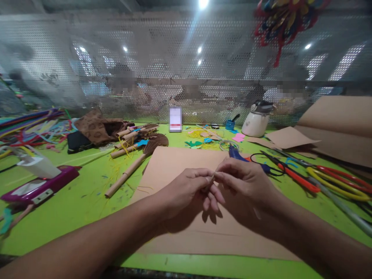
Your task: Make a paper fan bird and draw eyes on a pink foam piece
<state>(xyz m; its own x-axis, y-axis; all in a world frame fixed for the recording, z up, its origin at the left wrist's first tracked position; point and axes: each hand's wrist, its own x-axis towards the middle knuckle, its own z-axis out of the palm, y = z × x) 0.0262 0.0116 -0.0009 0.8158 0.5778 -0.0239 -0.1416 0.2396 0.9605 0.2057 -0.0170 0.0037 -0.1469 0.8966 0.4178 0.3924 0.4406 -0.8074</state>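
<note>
Over a large sheet of brown paper (174,236), my two hands meet fingertip to fingertip. My left hand (186,190) pinches a small thin brown piece (209,182) between thumb and index finger, its other fingers curled beneath. At the tip of that piece, the thumb and index finger of my right hand (247,178) are also pinched together. The fingers cover most of the piece, so its kind cannot be made out. Just beyond my right hand lies a blue glue gun (236,152).
Paper tubes (124,178), some tied with yellow strands, lie left of the sheet. A purple power strip (58,182) sits far left. At right are orange-handled scissors (302,179) and larger yellow-and-red handles (337,182). A phone (175,119) and white jug (255,123) stand behind.
</note>
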